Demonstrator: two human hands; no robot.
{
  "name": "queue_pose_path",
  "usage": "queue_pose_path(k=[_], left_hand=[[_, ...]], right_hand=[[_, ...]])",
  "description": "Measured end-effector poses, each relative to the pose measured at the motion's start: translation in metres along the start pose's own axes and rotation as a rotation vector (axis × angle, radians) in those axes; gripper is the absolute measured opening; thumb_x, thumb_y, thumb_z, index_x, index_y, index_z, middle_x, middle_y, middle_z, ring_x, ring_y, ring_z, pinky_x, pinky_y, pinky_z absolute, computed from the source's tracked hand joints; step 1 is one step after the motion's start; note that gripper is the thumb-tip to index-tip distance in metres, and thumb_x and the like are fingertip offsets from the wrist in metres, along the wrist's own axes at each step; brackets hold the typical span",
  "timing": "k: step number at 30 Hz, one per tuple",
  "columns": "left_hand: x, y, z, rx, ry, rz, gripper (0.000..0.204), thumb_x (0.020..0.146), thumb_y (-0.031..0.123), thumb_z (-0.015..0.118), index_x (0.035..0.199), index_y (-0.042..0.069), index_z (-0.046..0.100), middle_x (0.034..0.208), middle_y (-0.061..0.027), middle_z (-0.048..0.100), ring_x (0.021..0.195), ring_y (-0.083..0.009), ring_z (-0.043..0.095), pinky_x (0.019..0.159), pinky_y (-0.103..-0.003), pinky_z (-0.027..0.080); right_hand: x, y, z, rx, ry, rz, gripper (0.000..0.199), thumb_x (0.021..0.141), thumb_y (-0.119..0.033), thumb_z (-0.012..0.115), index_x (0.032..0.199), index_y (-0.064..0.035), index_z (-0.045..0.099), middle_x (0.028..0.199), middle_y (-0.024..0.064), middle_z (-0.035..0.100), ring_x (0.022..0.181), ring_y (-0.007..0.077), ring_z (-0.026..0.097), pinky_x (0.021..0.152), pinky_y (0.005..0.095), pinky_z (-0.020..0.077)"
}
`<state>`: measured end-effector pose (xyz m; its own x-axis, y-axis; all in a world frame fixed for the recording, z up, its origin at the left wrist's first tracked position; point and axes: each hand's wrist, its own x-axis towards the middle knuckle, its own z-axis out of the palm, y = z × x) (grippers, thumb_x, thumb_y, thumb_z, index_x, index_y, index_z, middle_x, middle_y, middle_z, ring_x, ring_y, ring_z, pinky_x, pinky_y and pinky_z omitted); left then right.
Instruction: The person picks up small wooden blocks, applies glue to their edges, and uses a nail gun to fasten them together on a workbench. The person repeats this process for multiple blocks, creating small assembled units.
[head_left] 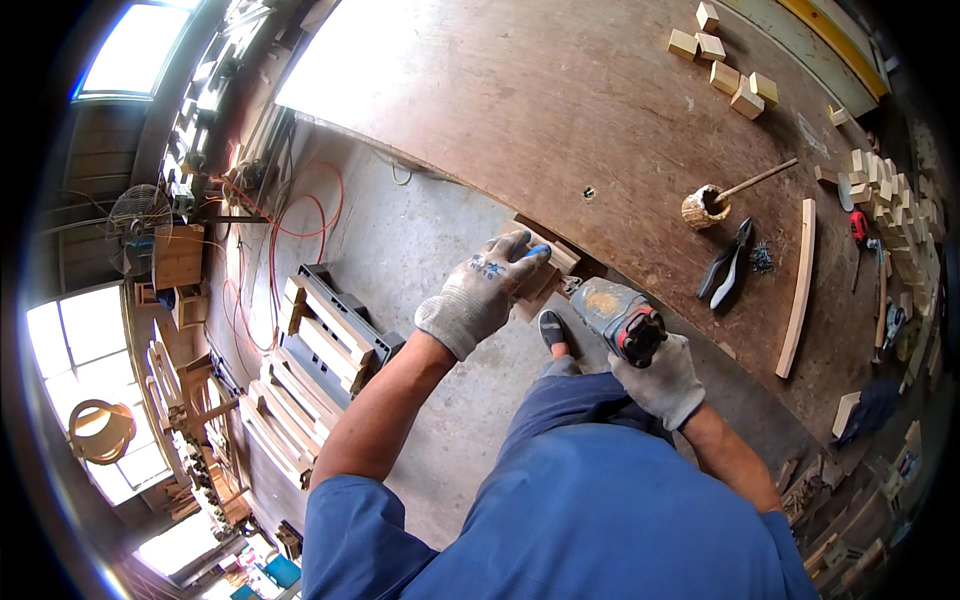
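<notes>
The gloved left hand point(483, 290) grips a wood piece point(545, 272) against the counter point(600, 110) edge; the right hand point(660, 378) clutches a power tool point(615, 318) beside it. A slip could drive the tool into the left fingers

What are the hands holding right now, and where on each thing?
The left hand grips wooden pieces from above at the workbench edge. The right hand holds a power tool by its rear handle.
</notes>
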<state>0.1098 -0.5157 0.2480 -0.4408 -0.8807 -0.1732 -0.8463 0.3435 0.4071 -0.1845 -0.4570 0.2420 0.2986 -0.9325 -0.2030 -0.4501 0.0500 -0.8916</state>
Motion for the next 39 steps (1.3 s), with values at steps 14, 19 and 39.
queue_pose_path(k=[14, 19, 39], left_hand=[[0.002, -0.001, 0.004, -0.04, 0.039, 0.041, 0.059, 0.086, -0.003, 0.066, 0.142, 0.017, 0.062, 0.145, -0.0215, 0.057, 0.129, -0.0428, 0.06, 0.103, -0.046, 0.056], [0.001, -0.001, 0.001, -0.043, 0.001, 0.013, 0.066, 0.086, 0.0, 0.076, 0.147, 0.02, 0.06, 0.149, -0.0238, 0.055, 0.131, -0.0439, 0.059, 0.105, -0.047, 0.056], [-0.001, 0.0, 0.0, -0.029, 0.006, 0.008, 0.06, 0.091, 0.004, 0.072, 0.148, 0.019, 0.059, 0.15, -0.0206, 0.055, 0.129, -0.044, 0.059, 0.106, -0.047, 0.054]], right_hand=[[-0.001, 0.01, 0.002, -0.079, -0.036, -0.051, 0.032, 0.082, -0.015, 0.078, 0.112, -0.0078, 0.068, 0.089, 0.0169, 0.075, 0.082, 0.0386, 0.075, 0.076, 0.0465, 0.0613], [-0.001, 0.013, 0.004, -0.051, -0.013, -0.059, 0.033, 0.08, -0.012, 0.077, 0.111, -0.0071, 0.068, 0.088, 0.0167, 0.075, 0.083, 0.0387, 0.075, 0.077, 0.0462, 0.0613], [0.003, -0.001, 0.001, 0.032, 0.012, -0.03, 0.022, 0.083, -0.018, 0.08, 0.097, -0.0031, 0.074, 0.085, 0.0186, 0.075, 0.083, 0.0367, 0.077, 0.073, 0.0444, 0.0615]])
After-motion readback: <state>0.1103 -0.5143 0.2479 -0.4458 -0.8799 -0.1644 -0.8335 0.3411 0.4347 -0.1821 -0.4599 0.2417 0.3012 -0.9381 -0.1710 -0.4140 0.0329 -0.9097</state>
